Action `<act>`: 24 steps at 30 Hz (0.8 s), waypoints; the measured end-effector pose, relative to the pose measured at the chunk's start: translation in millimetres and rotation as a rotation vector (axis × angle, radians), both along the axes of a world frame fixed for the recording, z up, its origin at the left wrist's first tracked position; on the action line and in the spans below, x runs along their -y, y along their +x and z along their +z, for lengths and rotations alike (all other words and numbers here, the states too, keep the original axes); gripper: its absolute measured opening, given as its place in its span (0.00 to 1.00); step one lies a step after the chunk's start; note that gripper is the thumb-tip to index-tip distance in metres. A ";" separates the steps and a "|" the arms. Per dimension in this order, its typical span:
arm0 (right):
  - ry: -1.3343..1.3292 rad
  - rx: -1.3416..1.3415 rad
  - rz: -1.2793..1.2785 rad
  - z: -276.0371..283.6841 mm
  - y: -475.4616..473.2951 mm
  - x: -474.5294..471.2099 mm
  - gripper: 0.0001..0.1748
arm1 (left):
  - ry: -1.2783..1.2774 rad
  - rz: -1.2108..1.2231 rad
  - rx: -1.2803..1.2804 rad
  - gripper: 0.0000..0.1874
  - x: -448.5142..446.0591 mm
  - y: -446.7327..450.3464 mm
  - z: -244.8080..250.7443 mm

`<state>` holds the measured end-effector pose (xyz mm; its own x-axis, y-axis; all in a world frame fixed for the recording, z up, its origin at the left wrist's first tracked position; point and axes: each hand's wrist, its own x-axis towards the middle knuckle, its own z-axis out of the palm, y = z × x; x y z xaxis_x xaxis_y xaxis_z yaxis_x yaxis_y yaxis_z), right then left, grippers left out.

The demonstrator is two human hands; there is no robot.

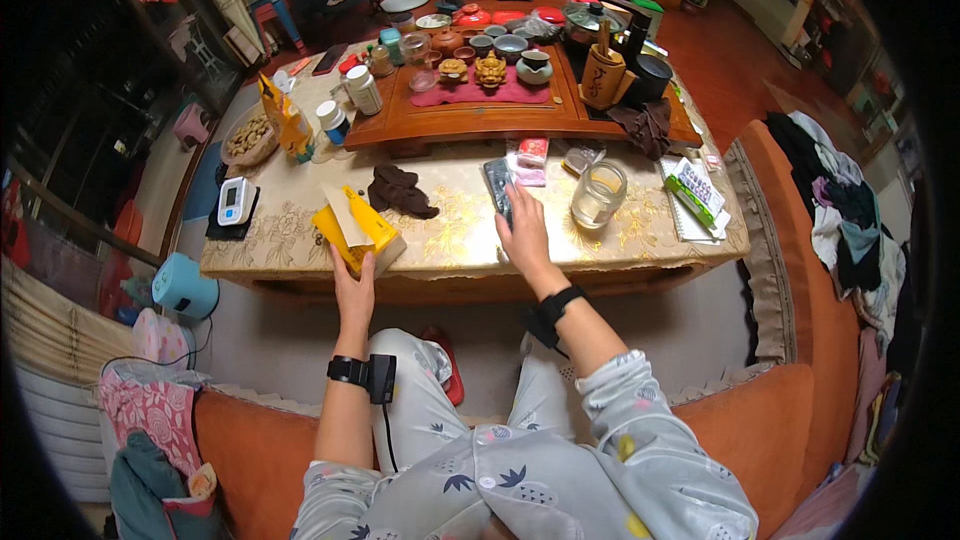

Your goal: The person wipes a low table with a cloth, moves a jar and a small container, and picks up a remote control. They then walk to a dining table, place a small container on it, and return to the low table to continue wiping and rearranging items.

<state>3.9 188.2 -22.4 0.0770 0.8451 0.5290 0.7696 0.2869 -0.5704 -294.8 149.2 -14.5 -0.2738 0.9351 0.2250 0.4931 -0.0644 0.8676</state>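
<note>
My left hand [352, 292] grips the near end of a yellow tissue box [386, 236], thumb and fingers on either side. A pale tissue [346, 217] stands out of its top. My right hand [527, 232] reaches over a dark, flat, oblong item [496, 178], perhaps a remote control. Its fingers lie along the right side of that item; whether they grip it is unclear. A crumpled dark brown cloth [401, 191] lies between the hands, farther back. To the right of my right hand stands an open glass jar [598, 196] with clear liquid in it.
Behind lies a wooden tea tray [465, 116] with cups and figurines. At the left are a blood pressure monitor [235, 201], a bowl of peanuts [249, 141], a yellow pouch [286, 120] and pill bottles [364, 90]. A notebook [686, 214] lies near the right edge.
</note>
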 end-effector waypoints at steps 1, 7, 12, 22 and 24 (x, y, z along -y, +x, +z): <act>0.051 -0.052 0.082 1.1 -8.2 9.5 0.29 | -0.020 0.003 0.086 0.38 -1.3 -0.3 -2.0; -0.316 -0.209 0.520 -4.7 -79.0 12.6 0.37 | -0.178 0.080 0.286 0.38 -8.2 -8.9 -1.2; -0.348 -0.296 0.651 -5.2 -145.9 -21.5 0.43 | -0.392 0.079 0.483 0.34 -0.9 -11.8 5.8; -0.278 -0.440 0.492 18.3 -135.1 39.0 0.33 | -0.252 -0.148 0.753 0.27 32.3 -2.3 37.0; -0.257 -0.421 0.419 22.8 -115.6 56.5 0.33 | -0.228 -0.214 0.782 0.28 38.5 15.4 41.7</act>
